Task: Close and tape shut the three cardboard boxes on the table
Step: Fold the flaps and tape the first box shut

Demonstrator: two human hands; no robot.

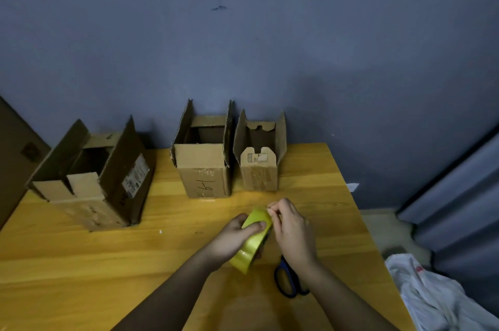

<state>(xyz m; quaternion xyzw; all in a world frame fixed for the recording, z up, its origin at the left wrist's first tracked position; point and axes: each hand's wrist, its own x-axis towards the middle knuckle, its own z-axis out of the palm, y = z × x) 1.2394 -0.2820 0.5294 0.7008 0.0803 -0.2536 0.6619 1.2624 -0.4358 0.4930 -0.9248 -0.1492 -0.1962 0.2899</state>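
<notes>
Three cardboard boxes stand open along the far side of the wooden table (81,263): a large one (91,179) at the left, a middle one (202,157) marked in pen, and a small one (260,160) touching its right side. All their flaps stand up. In front of them my left hand (235,236) grips a roll of yellow tape (252,243), held above the table. My right hand (291,228) pinches at the roll's top edge with its fingertips.
Blue-handled scissors (286,280) lie on the table under my right wrist. A white plastic bag (437,295) sits off the table's right edge. A grey wall stands right behind the boxes, and a dark panel (16,157) stands at the far left.
</notes>
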